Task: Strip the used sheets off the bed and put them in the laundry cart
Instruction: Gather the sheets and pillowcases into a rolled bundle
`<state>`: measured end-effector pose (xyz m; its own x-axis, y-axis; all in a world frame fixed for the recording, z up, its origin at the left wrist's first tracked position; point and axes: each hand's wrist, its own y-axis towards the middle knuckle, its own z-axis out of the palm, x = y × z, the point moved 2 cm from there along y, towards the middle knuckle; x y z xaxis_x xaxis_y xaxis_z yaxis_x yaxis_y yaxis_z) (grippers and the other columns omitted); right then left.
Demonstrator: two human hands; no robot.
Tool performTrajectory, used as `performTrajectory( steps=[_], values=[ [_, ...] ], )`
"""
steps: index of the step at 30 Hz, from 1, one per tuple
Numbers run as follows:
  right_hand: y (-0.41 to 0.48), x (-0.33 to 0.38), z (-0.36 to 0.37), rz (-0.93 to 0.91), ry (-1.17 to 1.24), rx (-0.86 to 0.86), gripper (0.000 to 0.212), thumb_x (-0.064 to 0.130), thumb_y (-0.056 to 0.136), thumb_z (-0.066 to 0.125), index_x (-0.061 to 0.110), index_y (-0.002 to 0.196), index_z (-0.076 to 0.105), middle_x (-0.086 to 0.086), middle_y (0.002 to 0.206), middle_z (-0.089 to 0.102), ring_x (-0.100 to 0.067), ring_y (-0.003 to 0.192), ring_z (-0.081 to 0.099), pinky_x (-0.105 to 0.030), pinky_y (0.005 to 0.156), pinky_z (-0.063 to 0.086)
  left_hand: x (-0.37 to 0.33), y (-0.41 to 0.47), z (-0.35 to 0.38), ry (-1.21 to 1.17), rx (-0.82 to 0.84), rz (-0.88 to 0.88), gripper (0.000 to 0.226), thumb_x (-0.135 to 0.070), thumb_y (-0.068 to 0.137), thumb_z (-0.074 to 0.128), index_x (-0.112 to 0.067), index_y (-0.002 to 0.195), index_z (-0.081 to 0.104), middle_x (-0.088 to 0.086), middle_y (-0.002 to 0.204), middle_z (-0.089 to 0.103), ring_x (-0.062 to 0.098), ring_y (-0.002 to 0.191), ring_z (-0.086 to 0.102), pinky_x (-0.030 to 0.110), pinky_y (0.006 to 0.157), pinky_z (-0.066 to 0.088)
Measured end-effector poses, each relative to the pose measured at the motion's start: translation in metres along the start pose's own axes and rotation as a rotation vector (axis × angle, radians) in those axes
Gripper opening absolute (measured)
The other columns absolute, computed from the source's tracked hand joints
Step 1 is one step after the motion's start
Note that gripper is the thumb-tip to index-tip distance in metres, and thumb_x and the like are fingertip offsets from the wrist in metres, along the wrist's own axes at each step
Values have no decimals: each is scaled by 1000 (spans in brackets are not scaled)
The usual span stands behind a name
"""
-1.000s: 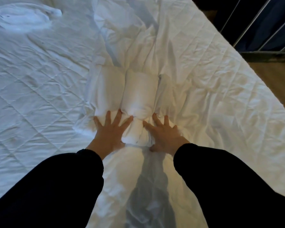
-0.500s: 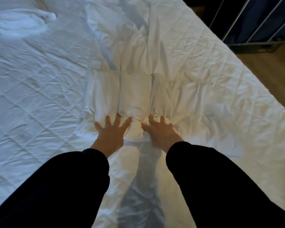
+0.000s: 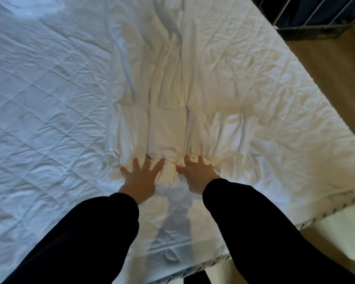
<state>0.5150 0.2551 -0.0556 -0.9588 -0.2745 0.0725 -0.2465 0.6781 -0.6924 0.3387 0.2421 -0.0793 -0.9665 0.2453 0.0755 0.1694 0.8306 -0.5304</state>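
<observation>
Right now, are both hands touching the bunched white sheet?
Touching. The head view shows the left hand and right hand spread flat on the bunched sheet, fingertips pressed into its gathered folds with no gap visible.

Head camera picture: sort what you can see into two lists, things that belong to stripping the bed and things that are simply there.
Belongs to the job:
bunched white sheet
left hand, flat on the sheet
right hand, flat on the sheet
laundry cart, top right

Simply there:
quilted mattress cover
floor
</observation>
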Motion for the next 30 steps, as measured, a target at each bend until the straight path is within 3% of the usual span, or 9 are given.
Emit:
performTrajectory(
  steps=[9,13,16,22,30],
  values=[
    [-86,43,46,-50,88,87,66,12,89,53,42,143,29,-3,154,17,-45,135,24,-58,100,39,-7,-116,12,-70,153,-17,72,-23,93,39,-42,148,-4,-1,159,0,37,143,6,69,105,16],
    [-126,55,30,-88,157,30,66,8,88,53,37,145,33,-4,143,37,-37,123,44,-45,97,44,-2,-161,-12,-3,53,-21,68,-21,94,39,-38,150,3,0,159,6,35,142,13,67,106,19],
    [-147,59,-1,-98,173,-11,62,11,91,52,34,146,35,-3,140,44,-31,122,49,-34,89,42,4,-179,-46,-29,6,-46,67,-19,96,40,-37,150,3,-2,159,8,33,143,13,65,107,19],
    [-185,61,-54,-81,162,-91,54,17,95,50,38,144,37,-1,132,53,-27,115,54,-30,76,37,6,-208,-106,-121,-60,-119,68,-14,98,37,-40,150,1,-7,159,7,28,145,9,62,111,16],
    [-232,45,-109,-114,173,-130,51,24,94,53,36,142,41,0,136,55,-25,117,56,-32,92,46,-3,-236,-173,-157,-119,-154,67,-10,96,34,-41,149,7,-7,159,9,25,146,8,60,113,10]
  ],
)
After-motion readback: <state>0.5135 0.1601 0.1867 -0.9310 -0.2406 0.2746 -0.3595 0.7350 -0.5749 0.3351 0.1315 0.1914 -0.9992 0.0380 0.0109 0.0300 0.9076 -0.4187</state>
